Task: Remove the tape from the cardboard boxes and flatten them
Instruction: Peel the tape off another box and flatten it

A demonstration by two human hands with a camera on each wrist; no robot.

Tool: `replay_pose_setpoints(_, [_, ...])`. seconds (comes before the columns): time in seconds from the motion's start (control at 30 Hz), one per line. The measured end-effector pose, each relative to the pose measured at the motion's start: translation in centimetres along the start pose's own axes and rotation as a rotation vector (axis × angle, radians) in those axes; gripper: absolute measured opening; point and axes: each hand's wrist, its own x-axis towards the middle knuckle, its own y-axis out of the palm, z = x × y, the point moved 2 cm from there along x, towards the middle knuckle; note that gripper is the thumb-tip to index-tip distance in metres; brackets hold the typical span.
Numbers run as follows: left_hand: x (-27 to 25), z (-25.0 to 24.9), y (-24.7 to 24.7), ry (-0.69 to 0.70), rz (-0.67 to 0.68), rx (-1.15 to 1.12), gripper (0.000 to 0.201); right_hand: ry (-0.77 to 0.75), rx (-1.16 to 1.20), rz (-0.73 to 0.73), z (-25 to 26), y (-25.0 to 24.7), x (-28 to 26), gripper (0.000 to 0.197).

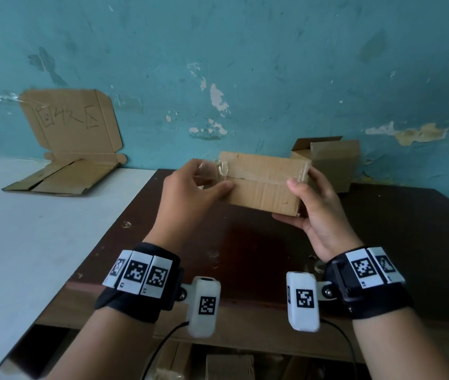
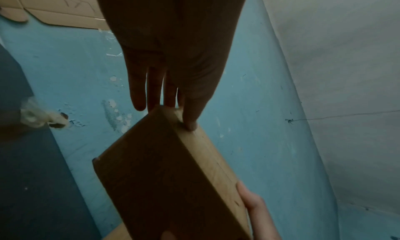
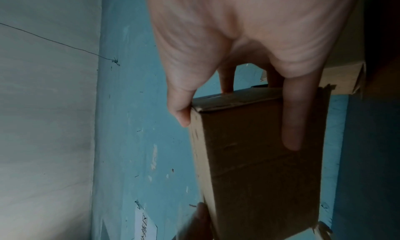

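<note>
A small brown cardboard box (image 1: 264, 185) is held in the air above the dark brown table (image 1: 245, 250), between both hands. My left hand (image 1: 207, 179) grips its left end, thumb on the top face and fingers behind the end. A crumpled curl of clear tape (image 1: 222, 167) sticks up at the box's top left corner, beside those fingers. My right hand (image 1: 311, 204) grips the right end, thumb on top and fingers underneath. In the left wrist view the box (image 2: 164, 175) extends away from the left hand (image 2: 173, 89). In the right wrist view my right hand (image 3: 238, 55) clasps the box (image 3: 259, 158).
An open cardboard box (image 1: 327, 160) stands at the back of the table against the teal wall. A flattened box (image 1: 61, 176) lies on the white surface (image 1: 26, 242) at left, below a cardboard sign (image 1: 72, 119) on the wall. More cardboard (image 1: 229, 366) sits under the table.
</note>
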Motion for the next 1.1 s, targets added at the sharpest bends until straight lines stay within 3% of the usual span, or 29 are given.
replay_pose_setpoints(0.07, [0.02, 0.03, -0.17, 0.019, -0.080, 0.029, 0.021, -0.001, -0.015, 0.010, -0.08, 0.18, -0.05, 0.070])
replay_pose_setpoints(0.23, [0.03, 0.04, -0.16, 0.033, -0.123, -0.032, 0.005, -0.009, -0.001, 0.019, -0.18, 0.02, 0.20, 0.066])
replay_pose_setpoints(0.37, [0.14, -0.05, -0.34, -0.003, -0.151, -0.138, 0.018, -0.007, 0.017, 0.036, -0.18, -0.19, 0.39, 0.065])
replay_pose_setpoints(0.9, [0.22, 0.13, -0.53, -0.280, -0.118, -0.450, 0.008, -0.031, 0.027, 0.060, 0.03, -0.56, 0.37, 0.059])
replay_pose_setpoints(1.1, [0.38, 0.35, -0.63, -0.384, -0.235, -0.640, 0.009, -0.013, 0.052, 0.105, -0.11, -0.58, 0.26, 0.059])
